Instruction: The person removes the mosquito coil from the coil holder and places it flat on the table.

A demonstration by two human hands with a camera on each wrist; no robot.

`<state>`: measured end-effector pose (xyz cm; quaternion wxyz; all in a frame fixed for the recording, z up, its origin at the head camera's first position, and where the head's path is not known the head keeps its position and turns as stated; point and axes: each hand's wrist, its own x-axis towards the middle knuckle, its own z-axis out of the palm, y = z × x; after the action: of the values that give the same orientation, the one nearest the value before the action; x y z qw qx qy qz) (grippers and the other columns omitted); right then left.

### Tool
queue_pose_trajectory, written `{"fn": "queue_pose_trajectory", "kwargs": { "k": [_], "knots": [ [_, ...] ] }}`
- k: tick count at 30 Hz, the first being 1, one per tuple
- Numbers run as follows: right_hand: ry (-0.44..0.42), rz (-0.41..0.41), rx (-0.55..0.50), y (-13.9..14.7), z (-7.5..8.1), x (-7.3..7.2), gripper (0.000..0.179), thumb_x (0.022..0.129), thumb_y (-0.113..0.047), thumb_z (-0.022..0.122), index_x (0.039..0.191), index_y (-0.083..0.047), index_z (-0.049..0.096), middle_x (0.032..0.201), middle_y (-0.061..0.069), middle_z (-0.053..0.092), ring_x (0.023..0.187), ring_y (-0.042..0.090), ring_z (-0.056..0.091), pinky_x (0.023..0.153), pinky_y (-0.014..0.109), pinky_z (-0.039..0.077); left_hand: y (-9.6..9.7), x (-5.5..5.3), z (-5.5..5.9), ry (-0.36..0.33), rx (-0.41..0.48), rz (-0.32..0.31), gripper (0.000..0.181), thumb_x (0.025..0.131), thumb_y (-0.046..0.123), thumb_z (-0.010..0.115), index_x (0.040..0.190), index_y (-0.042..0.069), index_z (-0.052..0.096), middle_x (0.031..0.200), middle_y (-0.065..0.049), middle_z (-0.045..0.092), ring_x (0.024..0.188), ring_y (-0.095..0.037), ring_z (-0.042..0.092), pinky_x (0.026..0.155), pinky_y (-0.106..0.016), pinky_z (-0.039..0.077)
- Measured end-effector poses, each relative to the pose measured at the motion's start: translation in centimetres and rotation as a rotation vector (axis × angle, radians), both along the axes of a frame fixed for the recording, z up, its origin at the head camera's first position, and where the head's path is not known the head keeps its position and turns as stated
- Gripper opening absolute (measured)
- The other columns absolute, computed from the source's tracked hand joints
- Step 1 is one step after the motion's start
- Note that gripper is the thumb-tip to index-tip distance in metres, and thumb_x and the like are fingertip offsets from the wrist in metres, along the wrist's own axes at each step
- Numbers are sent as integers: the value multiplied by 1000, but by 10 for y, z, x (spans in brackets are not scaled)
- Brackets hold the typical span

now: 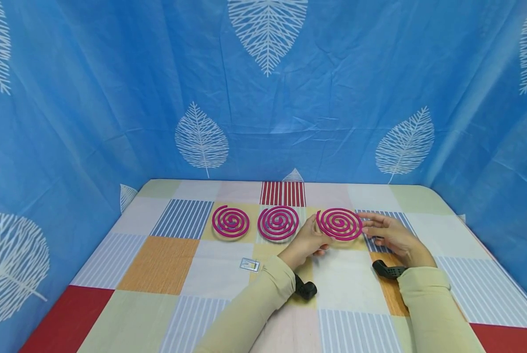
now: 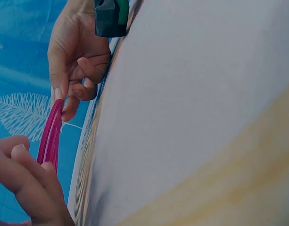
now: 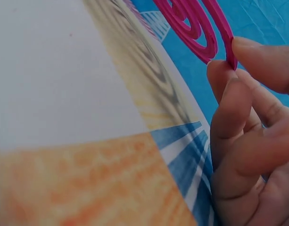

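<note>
A magenta mosquito coil (image 1: pixel 339 224) is held up between both hands, above the patterned cloth. My right hand (image 1: pixel 393 236) pinches its right edge; in the right wrist view the thumb and forefinger close on the outer end of the spiral (image 3: pixel 224 28). At the opposite edge, my left hand (image 1: pixel 308 241) grips the coil between thumb and fingers. From the left wrist view the coil (image 2: pixel 52 134) appears nearly edge-on, with the left fingers (image 2: pixel 28 179) at its near end. Two similar coils, one in the middle (image 1: pixel 278 223) and one at left (image 1: pixel 230 223), lie farther left.
A small flat silvery metal piece (image 1: pixel 249 264) lies on the patchwork tablecloth (image 1: pixel 157 264), left of the left wrist. A blue curtain with white leaf prints (image 1: pixel 290 122) surrounds the table's back and sides. Both wrists carry black camera mounts (image 1: pixel 387 269).
</note>
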<state>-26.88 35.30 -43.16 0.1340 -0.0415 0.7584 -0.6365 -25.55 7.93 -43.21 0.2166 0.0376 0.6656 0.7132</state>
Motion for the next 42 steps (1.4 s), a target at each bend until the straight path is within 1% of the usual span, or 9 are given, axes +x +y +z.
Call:
{"fn": "queue_pose_trajectory", "kwargs": {
  "k": [3,7,12,17,24,27,30,36,42],
  "knots": [
    [2,-1,15,-1,-1,0,39,108,-10,67,147,-12,64,105,-10,75,81,8,64,61,21,49,0,-1,-1,-16,8,-5,97,97,-3,72,174,12,15,71,0,61,53,-5,54,48,-14,45],
    [-3,2,35,-4,0,-2,50,109,-11,65,155,5,52,104,-11,75,80,8,63,61,22,49,-1,-1,-1,-34,27,-4,97,98,-3,72,174,10,12,67,0,60,49,-3,51,47,-13,44],
    [-5,9,61,-9,1,-2,55,109,-9,63,155,14,44,100,-12,74,78,7,61,59,21,49,-2,-1,-3,-59,32,3,94,99,-3,71,173,8,15,65,0,60,47,-3,49,46,-13,44],
    [-27,1,99,-10,1,-3,59,108,-12,65,156,15,42,95,-9,70,76,7,59,60,21,49,-1,-2,-5,-80,18,14,92,99,-3,71,173,7,17,65,0,61,48,-2,50,47,-13,44],
    [-9,-4,177,-11,-1,-4,68,102,-10,74,158,13,41,109,-10,72,78,10,58,62,23,51,-1,-3,-7,-66,13,10,90,100,-4,70,172,4,17,65,-1,60,49,-3,51,48,-13,44],
    [4,-9,206,-11,-2,-4,70,99,-10,77,157,13,44,110,-8,72,78,12,57,61,24,50,-1,-2,-7,-63,9,7,89,100,-4,70,172,4,17,66,-1,61,50,-4,52,48,-14,45],
    [16,-4,221,-12,-3,-4,70,98,-9,78,156,13,44,109,-8,72,78,12,56,61,25,50,-1,-2,-7,-60,10,3,89,100,-5,70,172,4,18,67,-2,61,50,-4,54,49,-14,48],
    [21,10,212,-12,-1,-2,69,99,-7,76,155,15,43,104,-8,72,76,12,57,61,25,50,-2,-1,-8,-47,1,-19,89,99,-7,68,171,3,17,65,-3,62,50,-5,56,50,-15,50],
    [7,-7,244,-14,1,-2,69,98,-9,77,155,13,45,102,-7,71,80,13,58,64,27,51,-2,-1,-8,-45,-13,-27,90,98,-5,68,172,3,17,64,-3,63,49,-4,57,50,-15,51]
  ]
}}
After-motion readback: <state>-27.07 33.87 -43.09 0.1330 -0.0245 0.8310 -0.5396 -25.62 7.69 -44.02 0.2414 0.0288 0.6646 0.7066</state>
